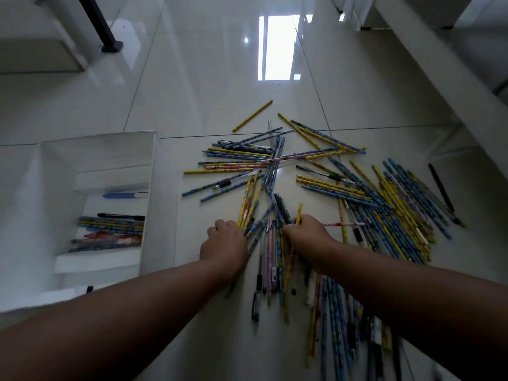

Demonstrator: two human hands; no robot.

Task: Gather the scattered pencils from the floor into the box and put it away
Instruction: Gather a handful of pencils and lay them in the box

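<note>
Raking a bundle of pencils together, mid-frame.

My left hand (224, 243) is curled against the pencils (270, 243); my right hand (308, 233) pinches a few. I'd square them parallel before lifting toward the box (96, 149), left of frame, barely filled.

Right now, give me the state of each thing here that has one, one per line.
Box: open, upright on the floor, a few pencils and pens already inside.
Pencils on floor: still scattered, most not gathered.
Left hand: fingers curled against a cluster of pencils.
Right hand: closed around a bunch of pencils.
</note>
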